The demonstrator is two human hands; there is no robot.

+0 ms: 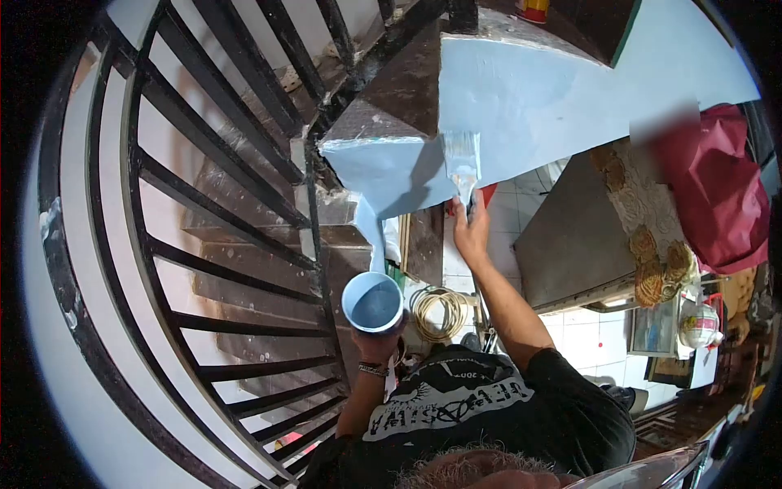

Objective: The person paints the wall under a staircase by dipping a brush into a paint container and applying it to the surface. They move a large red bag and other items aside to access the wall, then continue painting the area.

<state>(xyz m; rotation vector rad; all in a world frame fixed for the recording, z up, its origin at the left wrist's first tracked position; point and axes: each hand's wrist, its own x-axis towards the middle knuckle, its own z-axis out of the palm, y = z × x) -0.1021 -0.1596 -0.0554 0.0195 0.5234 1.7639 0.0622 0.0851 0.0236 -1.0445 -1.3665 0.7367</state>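
A wide paintbrush (462, 159) has its bristles against the light blue side wall (529, 106) of the staircase. My right hand (472, 228) is closed around its handle, below the bristles. At the lower left, my left hand (380, 343) holds a round cup (373, 302) from beneath; blue paint shows inside it. Most of the left fingers are hidden under the cup. A blue painted strip (371, 236) runs down beside the brown stair steps (285, 236), above the cup.
Black metal railing (220, 187) bars fill the left side. A coiled hose (438, 314) lies on the tiled floor below. On the right stand a grey cabinet (562, 228) and a dark red cloth (717, 187). A red and yellow can (533, 10) sits on a step at the top.
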